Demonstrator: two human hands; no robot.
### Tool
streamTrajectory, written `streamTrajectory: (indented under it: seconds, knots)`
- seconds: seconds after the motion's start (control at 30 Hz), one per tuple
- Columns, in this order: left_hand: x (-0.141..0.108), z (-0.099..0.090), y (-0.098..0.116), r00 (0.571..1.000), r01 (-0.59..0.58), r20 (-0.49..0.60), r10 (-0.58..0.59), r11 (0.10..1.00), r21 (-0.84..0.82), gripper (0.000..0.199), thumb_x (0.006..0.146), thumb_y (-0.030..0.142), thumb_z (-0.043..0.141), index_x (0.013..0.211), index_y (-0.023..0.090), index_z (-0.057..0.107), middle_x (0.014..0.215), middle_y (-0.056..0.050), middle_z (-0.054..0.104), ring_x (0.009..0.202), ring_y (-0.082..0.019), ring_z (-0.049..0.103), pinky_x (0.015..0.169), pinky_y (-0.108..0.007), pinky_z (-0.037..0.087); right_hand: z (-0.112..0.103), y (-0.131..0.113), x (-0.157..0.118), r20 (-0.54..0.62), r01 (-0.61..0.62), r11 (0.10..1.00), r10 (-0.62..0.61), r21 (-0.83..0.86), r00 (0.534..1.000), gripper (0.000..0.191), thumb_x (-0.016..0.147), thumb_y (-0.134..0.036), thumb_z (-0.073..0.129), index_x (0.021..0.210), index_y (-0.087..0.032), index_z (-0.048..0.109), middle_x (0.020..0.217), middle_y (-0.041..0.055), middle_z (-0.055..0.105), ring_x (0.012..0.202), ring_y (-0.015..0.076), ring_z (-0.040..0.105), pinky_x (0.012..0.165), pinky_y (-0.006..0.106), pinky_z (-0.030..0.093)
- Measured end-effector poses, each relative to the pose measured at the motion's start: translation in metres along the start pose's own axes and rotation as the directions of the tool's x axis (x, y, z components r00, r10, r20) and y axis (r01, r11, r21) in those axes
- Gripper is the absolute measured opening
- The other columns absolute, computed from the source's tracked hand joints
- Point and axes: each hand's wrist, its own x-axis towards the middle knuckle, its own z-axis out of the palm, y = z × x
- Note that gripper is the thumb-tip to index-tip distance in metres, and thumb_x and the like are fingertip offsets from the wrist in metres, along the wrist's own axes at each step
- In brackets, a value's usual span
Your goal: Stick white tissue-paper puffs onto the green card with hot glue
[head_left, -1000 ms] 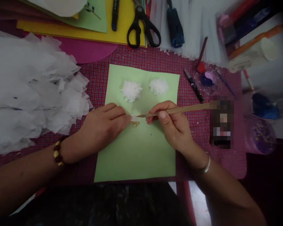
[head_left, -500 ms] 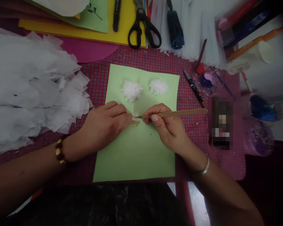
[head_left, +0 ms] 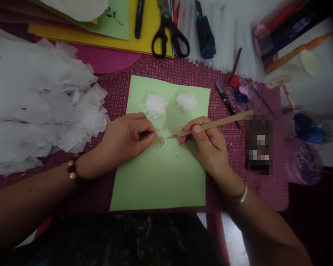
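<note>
A green sheet [head_left: 161, 177] lies on the checked cloth, with two fluffy white paper clusters, one at left [head_left: 156, 105] and one at right [head_left: 186, 102]. My right hand [head_left: 207, 142] grips a pointed wooden stick [head_left: 224, 120], its tip just right of a small yellowish ring-shaped patch [head_left: 158, 141]. My left hand [head_left: 130, 136] rests at the sheet's left side, thumb and index finger pinched on a small white paper piece [head_left: 158, 133] beside the patch.
White paper pieces [head_left: 44, 107] are heaped at the left. Black scissors [head_left: 166, 33], a marker [head_left: 139, 18] and a blue cutter [head_left: 205, 37] lie at the back. A black pen [head_left: 224, 98] and a paint palette [head_left: 244, 96] are at the right.
My right hand has moved slightly right, drawing the stick's tip away from my left fingers, and the stick's rear end is higher. More of the yellowish patch shows.
</note>
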Motion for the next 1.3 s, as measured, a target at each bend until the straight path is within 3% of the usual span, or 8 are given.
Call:
streamTrajectory:
  seconds: [0.27,0.57,0.8,1.0,1.13,1.3]
  knots:
    - [0.000,-0.001,0.001,1.000,0.005,0.000,-0.005,1.000,-0.010,0.019,0.091,0.026,0.057,0.078,0.018,0.069,0.078,-0.002,0.067,0.072,-0.014,0.061,0.062,-0.024,0.040,0.006,0.004,0.003,0.090,0.043,0.993,-0.033,-0.113,0.995,0.027,0.100,-0.050,0.050,0.095,-0.026,0.061,0.082,0.0007,0.067,0.073,0.0141,0.064,0.067,0.030,0.055]
    - [0.001,-0.004,-0.013,0.994,-0.093,0.058,0.092,0.996,0.010,0.021,0.094,0.025,0.051,0.085,0.018,0.070,0.084,-0.004,0.069,0.079,-0.016,0.064,0.069,-0.025,0.046,0.008,0.004,0.005,0.142,0.089,0.986,-0.069,-0.144,0.987,0.028,0.102,-0.044,0.048,0.095,-0.024,0.065,0.087,0.0018,0.066,0.076,0.0136,0.063,0.069,0.030,0.053]
    - [0.005,0.000,-0.007,0.998,-0.031,0.062,0.029,0.999,0.032,0.018,0.092,0.024,0.056,0.083,0.018,0.069,0.082,-0.003,0.067,0.078,-0.016,0.062,0.066,-0.025,0.042,0.008,0.006,0.005,0.169,0.110,0.987,-0.090,-0.114,0.981,0.023,0.102,-0.041,0.051,0.096,-0.023,0.066,0.088,0.0015,0.067,0.078,0.0132,0.064,0.070,0.029,0.053]
    - [0.006,-0.002,-0.002,0.999,-0.004,0.050,0.003,1.000,0.010,0.017,0.091,0.022,0.056,0.081,0.018,0.069,0.078,-0.002,0.065,0.071,-0.013,0.059,0.062,-0.023,0.040,0.006,0.004,0.004,0.047,0.052,0.998,-0.050,-0.029,0.998,0.024,0.100,-0.046,0.052,0.097,-0.024,0.062,0.080,-0.0005,0.068,0.071,0.0126,0.065,0.066,0.028,0.055]
    - [0.008,-0.001,-0.005,0.999,-0.008,0.039,0.009,1.000,-0.030,0.016,0.090,0.021,0.057,0.079,0.017,0.068,0.075,-0.001,0.063,0.068,-0.012,0.058,0.060,-0.024,0.038,0.008,0.006,0.005,0.132,0.109,0.990,-0.098,-0.084,0.986,0.023,0.101,-0.043,0.051,0.097,-0.024,0.064,0.086,0.0005,0.068,0.075,0.0118,0.065,0.069,0.028,0.055]
    - [0.008,-0.004,-0.007,1.000,-0.010,-0.011,0.009,0.998,-0.067,0.014,0.090,0.015,0.055,0.081,0.016,0.066,0.077,-0.002,0.063,0.072,-0.013,0.060,0.064,-0.024,0.043,0.007,0.010,0.006,0.139,0.155,0.978,-0.136,-0.138,0.981,0.022,0.102,-0.038,0.050,0.096,-0.022,0.065,0.084,0.0006,0.067,0.073,0.0118,0.064,0.067,0.027,0.053]
